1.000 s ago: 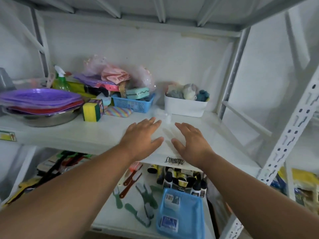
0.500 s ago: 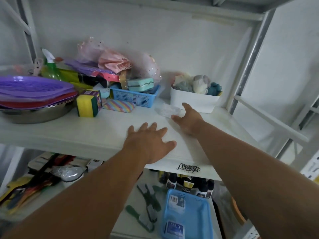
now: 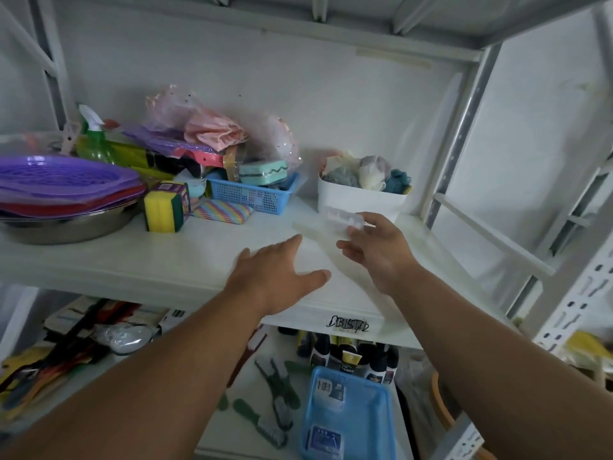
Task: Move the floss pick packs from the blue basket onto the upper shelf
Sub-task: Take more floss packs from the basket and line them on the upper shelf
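Illegible graffiti-style sticker [image 3: 348, 326] on shelf edge [image 3: 199, 297]

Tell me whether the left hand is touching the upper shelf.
Touching. The head view shows the left hand lying flat, palm down, on the upper shelf, with no gap beneath.

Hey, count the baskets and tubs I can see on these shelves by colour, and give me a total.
Blue baskets: 2, the mesh basket on the upper shelf and the blue basket below.
White tubs: 1, the white tub beside the right hand.
Purple baskets: 1, the purple basket.
Total: 4
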